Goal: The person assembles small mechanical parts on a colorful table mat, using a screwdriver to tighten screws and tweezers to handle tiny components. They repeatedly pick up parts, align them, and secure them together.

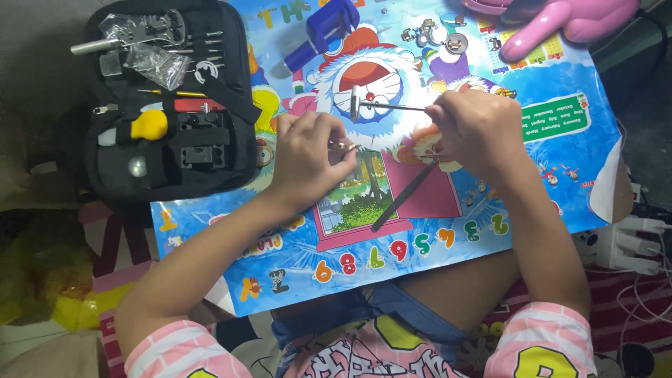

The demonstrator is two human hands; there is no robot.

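Over a cartoon poster [448,231], right hand [476,129] fingers gripping a small hammer [364,103], left hand [308,157] fingers pinching a tiny metal part [344,146], tweezers [404,196] below, tool case [168,98] at left.

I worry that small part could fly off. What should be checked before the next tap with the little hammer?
1. Left hand pinches the small metal part: ok.
2. Right hand grips the hammer: ok.
3. Hammer head above the part: not ok, it sits off to one side.
4. Fingertips out of the hammer's path: cannot tell.
5. Tweezers within reach on the mat: ok.
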